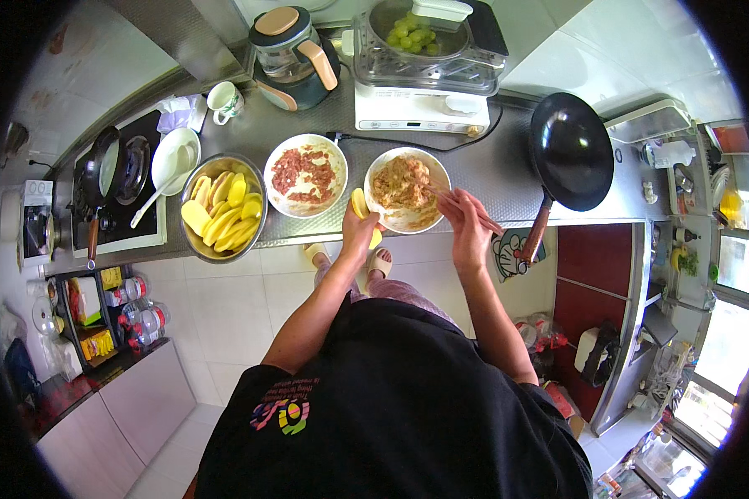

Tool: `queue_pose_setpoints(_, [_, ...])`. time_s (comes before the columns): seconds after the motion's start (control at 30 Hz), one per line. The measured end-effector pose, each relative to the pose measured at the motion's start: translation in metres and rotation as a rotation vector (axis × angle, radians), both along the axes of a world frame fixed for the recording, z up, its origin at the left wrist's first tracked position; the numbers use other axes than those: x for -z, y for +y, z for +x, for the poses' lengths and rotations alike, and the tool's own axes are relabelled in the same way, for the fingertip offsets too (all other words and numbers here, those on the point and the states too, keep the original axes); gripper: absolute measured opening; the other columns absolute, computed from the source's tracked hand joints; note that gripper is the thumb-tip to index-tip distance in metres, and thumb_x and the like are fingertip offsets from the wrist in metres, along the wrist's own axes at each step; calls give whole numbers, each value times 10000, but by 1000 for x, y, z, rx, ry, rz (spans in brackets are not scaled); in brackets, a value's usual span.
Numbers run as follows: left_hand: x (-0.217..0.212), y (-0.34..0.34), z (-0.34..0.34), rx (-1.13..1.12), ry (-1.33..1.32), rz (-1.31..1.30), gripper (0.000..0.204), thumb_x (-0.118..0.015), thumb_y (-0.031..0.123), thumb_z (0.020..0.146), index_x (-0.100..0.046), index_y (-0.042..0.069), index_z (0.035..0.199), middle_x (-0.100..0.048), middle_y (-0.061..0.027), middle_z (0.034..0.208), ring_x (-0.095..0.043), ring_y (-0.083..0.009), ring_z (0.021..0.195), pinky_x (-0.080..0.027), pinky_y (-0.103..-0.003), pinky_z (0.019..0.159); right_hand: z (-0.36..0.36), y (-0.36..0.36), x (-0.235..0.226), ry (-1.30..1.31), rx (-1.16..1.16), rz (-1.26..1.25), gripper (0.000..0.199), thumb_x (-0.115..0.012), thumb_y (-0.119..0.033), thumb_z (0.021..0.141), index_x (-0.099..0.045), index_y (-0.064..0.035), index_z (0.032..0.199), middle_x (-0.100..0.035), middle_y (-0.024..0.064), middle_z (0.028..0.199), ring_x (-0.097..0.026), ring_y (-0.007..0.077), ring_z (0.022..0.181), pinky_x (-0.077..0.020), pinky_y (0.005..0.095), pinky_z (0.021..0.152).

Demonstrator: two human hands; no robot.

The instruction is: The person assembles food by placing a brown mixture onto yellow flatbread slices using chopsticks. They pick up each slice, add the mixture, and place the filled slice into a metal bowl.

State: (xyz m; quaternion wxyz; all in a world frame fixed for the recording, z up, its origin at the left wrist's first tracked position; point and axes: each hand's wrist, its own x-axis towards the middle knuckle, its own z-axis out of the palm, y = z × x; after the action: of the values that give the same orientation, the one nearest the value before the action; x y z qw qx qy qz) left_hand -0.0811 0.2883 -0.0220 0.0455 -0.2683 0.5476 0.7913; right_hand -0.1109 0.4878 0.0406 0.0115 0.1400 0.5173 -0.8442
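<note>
Just left of the mixing bowl, my left hand (360,229) is closed on a yellow potato slice (359,203); yellow also shows below the fingers. My right hand (468,223) grips a pair of wooden chopsticks (494,227), their tips down in the pale minced filling (404,185). That filling lies in a white bowl (376,214) at the counter's front edge. To its left is another white bowl (272,200) with reddish minced meat (301,173) spread over its bottom. Farther left, a steel bowl (260,223) holds several yellow potato slices (225,212).
A black wok (571,150) stands on the right, its wooden handle past the counter edge. Behind the bowls are a white appliance (420,112) carrying green grapes (412,35), and a kettle (287,58). At left are a mug (225,102), a white dish (175,158) with a spoon, and the stove (129,224).
</note>
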Motion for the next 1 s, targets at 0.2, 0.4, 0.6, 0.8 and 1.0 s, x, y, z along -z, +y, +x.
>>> queue_pose_setpoints(0.2, [2,3,0,-45,16,34,408,-548,-64,820,-487,-9,1220,-643,-112,982,-650,-154,659,-549,-268,569,13,11,-5,52,-406,360,279,-540,-125,1025,-610,100,1175,-683,173,1146,-698,260,1012,-581,349,912])
queue_pose_setpoints(0.4, [5,4,1,-29,-4,11,470,-551,-78,826,-453,-20,1283,-636,-126,1020,-659,-167,686,-572,-269,583,-9,30,-22,132,-292,575,259,-543,-138,1025,-643,71,1141,-710,150,1062,-714,232,957,-579,307,866])
queue_pose_setpoints(0.6, [8,3,1,-33,-4,24,485,-557,-80,827,-437,-19,1294,-636,-129,1035,-662,-171,682,-586,-281,586,5,5,-22,342,-612,807,154,-599,-24,965,-681,56,1069,-714,129,1015,-705,202,939,-571,285,825])
queue_pose_setpoints(0.8, [7,4,2,-31,-6,75,448,-554,-80,827,-453,-3,1257,-636,-121,1024,-659,-160,673,-585,-282,586,-9,30,-44,323,-408,907,138,-608,-21,961,-688,51,1047,-706,133,969,-712,189,896,-567,268,779])
queue_pose_setpoints(1.0, [2,4,0,-31,-22,44,458,-565,-87,800,-465,1,1238,-630,-110,999,-650,-159,658,-575,-277,571,-23,-12,-45,687,-514,1033,135,-653,0,891,-687,35,1017,-701,150,965,-700,264,869,-571,331,742])
